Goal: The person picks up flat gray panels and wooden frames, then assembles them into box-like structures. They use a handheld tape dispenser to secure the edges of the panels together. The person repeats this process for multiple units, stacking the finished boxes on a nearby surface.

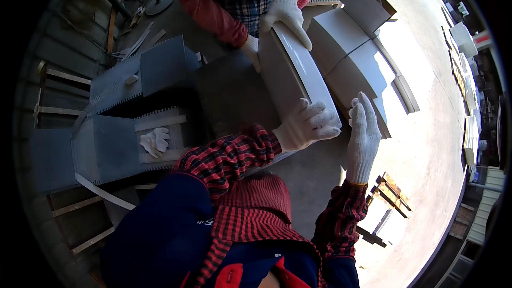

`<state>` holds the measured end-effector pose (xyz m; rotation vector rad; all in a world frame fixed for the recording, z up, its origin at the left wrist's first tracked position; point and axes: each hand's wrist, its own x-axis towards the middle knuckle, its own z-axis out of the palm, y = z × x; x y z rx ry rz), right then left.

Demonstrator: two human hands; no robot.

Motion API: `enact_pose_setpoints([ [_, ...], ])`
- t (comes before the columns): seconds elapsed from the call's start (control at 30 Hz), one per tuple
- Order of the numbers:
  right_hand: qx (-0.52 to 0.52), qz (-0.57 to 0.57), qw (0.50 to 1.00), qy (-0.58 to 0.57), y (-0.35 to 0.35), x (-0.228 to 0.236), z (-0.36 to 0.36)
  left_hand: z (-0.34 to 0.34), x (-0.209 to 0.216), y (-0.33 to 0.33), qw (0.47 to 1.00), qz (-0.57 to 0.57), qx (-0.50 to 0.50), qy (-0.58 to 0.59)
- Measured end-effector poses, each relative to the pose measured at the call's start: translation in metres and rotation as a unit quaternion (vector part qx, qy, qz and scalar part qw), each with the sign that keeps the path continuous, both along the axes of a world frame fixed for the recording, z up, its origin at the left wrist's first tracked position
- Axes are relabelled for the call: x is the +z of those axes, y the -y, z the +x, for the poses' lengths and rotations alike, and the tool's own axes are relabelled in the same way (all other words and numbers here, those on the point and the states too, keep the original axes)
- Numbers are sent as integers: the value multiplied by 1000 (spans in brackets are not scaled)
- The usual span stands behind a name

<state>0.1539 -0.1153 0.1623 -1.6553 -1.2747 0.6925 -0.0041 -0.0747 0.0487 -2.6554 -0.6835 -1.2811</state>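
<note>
A long, light-grey panel piece with a glossy strip along its top edge stretches between me and a co-worker. My left hand, in a white knit glove, has its fingers bent round the near end of this piece. To the right of that end, my right hand, gloved the same way, is raised with its fingers stretched out. It holds nothing, and a small gap seems to part it from the panel. At the far end, the co-worker's gloved hand lies over the top, and their other glove touches the left side.
Stacked light-grey panels stand at the right of the piece. Dark-grey panel stacks fill the left, with a loose white glove on one. A wooden pallet lies on the sunlit floor at right.
</note>
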Motion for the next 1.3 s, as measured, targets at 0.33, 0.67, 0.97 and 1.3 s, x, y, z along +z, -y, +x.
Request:
enact_pose_setpoints([
  [0.33, 179, -195, 912, 314, -101, -29, 11, 30, 10, 13, 980, -174, -24, 96],
  [0.67, 255, -196, 947, -19, -170, -103, 144, 42, -88, 37, 791, -519, 225, 232],
  [0.97, 270, -276, 882, -272, -211, -197, 209, 61, -139, 10, 290, -673, 275, 623],
  [1.3, 200, -282, 927, -146, -231, -310, 226, 65, -144, -16, 300, -683, 401, 532],
])
